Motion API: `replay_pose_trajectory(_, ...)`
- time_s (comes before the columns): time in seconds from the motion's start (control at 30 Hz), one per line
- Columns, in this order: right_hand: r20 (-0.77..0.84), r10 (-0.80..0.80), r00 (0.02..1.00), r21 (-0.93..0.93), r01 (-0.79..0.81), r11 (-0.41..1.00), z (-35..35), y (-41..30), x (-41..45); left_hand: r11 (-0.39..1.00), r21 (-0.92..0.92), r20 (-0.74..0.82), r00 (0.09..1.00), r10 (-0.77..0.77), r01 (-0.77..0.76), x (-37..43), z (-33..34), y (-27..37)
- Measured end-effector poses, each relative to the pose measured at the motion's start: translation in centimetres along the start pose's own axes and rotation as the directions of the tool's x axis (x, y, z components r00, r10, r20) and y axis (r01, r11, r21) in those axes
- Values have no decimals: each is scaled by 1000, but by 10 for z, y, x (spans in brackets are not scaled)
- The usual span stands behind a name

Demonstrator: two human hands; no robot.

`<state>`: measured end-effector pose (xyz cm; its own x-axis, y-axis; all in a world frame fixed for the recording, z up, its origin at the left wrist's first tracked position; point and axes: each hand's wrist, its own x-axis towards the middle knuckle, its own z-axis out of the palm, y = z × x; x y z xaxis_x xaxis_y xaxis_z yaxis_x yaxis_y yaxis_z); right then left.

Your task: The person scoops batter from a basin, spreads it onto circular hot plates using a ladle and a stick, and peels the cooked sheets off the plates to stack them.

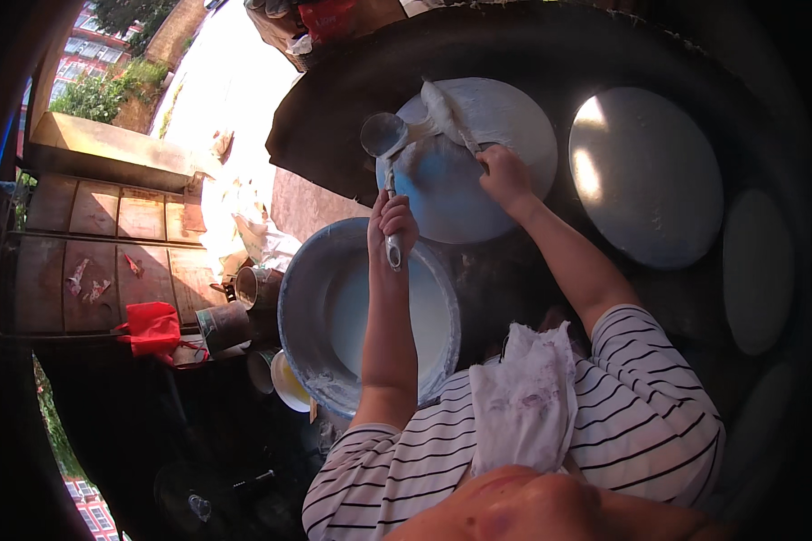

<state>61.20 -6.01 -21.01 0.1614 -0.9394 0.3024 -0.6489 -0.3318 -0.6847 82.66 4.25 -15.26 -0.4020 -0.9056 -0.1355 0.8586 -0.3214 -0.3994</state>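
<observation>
My left hand grips the handle of a metal ladle, its round bowl raised over the left edge of a round flat plate. My right hand holds a thin tool over the same plate. At the tool's far end is a thick, soft white mass, joined to the ladle by a sticky strand. A pale white layer coats the plate's far part; its near part looks bluish. Below my left forearm stands a large pot containing white liquid.
To the right are a second round plate and a dimmer third one. A dark curved sheet borders the far side. Buckets and a red bag are at left. A stained white cloth hangs at my chest.
</observation>
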Motion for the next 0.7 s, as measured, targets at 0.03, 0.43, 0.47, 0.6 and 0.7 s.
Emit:
replay_pose_trajectory(0.03, 65, -48, 997, -4, 49, 999, -3, -3, -2, 996, -84, 46, 998, 41, -37, -3, 3, -14)
replay_pose_trajectory(0.43, 351, -359, 865, 289, 265, 920, -20, 45, 50, 906, -128, 151, 895, 419, -403, -11, -1, -121)
replay_pose_trajectory(0.47, 322, -437, 840, 335, 331, 882, -16, 50, 48, 912, -115, 169, 897, 408, -394, -14, 2, -128)
replay_pose_trajectory(0.6, 423, -577, 699, 561, 298, 772, -44, 67, 65, 886, 64, 207, 875, 438, -459, -31, 24, -145)
replay_pose_trajectory(0.7, 290, -320, 902, 423, 180, 888, -59, 94, 128, 857, 93, 172, 856, 487, -507, -11, 28, -141)
